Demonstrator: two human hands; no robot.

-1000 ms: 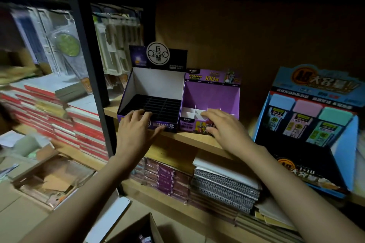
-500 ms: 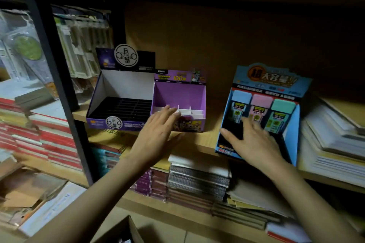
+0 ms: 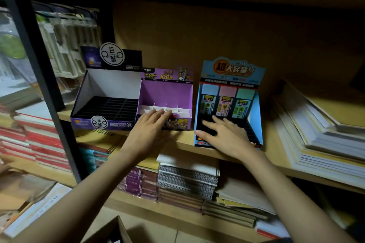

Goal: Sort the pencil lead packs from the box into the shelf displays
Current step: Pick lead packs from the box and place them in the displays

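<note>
Three cardboard displays stand in a row on the wooden shelf (image 3: 183,140). The dark purple display (image 3: 106,102) at the left has a black slotted tray with nothing in it. The small violet display (image 3: 167,94) in the middle has white dividers. The blue display (image 3: 231,77) at the right shows three printed lead packs on its back panel. My left hand (image 3: 150,132) lies flat against the violet display's front, fingers straight. My right hand (image 3: 225,136) rests with spread fingers on the blue display's black tray. A brown cardboard box (image 3: 112,231) shows at the bottom edge.
A black shelf post (image 3: 39,77) stands at the left, with hanging packets behind it. Stacks of paper (image 3: 320,134) lie to the right of the blue display. Notebooks and spiral pads (image 3: 187,179) fill the shelf below. Red-edged stacks (image 3: 33,138) sit at the far left.
The view has swung right. My right hand left the violet display and went onto the blue display's tray. My left hand shifted from the dark purple display to the violet one.
</note>
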